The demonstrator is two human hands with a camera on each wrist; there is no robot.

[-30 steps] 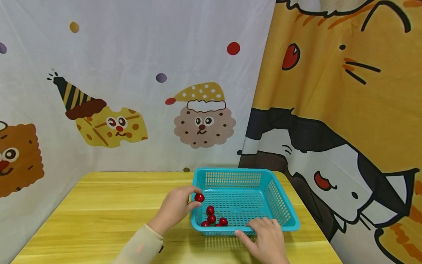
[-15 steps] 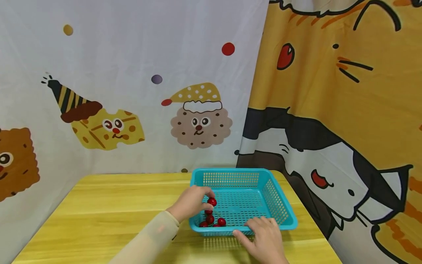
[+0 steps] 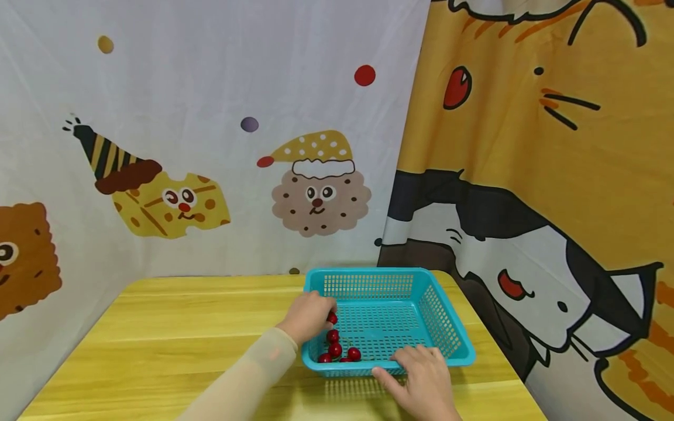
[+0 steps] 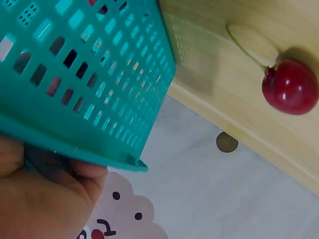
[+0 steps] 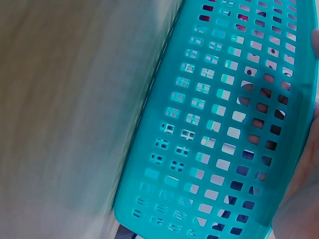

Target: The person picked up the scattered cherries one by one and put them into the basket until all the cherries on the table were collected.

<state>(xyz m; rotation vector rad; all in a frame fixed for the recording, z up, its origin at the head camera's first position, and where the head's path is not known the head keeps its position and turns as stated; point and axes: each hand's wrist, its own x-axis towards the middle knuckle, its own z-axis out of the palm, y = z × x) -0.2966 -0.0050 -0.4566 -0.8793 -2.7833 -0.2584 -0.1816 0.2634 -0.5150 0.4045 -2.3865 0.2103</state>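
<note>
Inside the left end of a turquoise plastic basket, my left hand pinches a red cherry, mostly covered by the fingers. Below it, several more cherries with thin stems lie in the basket's front left corner. My right hand grips the front rim, fingers over the edge and thumb on the near side. In the left wrist view, the left hand reaches over the basket's rim. Another cherry with a green stem sits on the wooden table there; the head view does not show it.
The basket stands near the back right of the yellow wood-grain table. Behind it hangs a white curtain printed with cartoon food, and at the right a curtain with cats.
My left hand has carried its cherry from over the basket's left rim to inside, then lowered it. The right hand stays on the front rim. The view has shifted slightly.
</note>
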